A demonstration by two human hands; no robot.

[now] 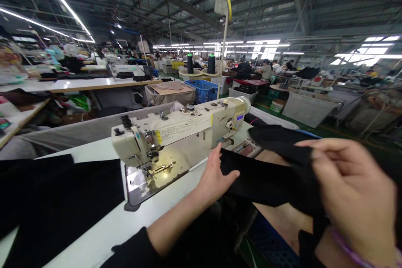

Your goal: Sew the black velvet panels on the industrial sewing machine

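Observation:
My right hand [354, 188], somewhat blurred, pinches a black fabric piece [266, 176] at the right. The fabric runs as a wide strip from there towards my left hand [215, 173], and part of it folds over near the right fingers. My left hand touches the strip's left end, its thumb spread away from stretched fingers. Just left of that hand stands a cream sewing machine [185, 127]; its needle area and metal bed plate are lit. More black fabric [63, 192] lies on the white table [150, 222] to the left of the machine.
A thread stand pole [224, 46] rises behind the machine, near two dark thread cones [211, 65]. Beyond are a blue crate [204, 91] and a grey bin [309, 106]. A parts tray [246, 148] sits beside the machine's right end. People work farther back.

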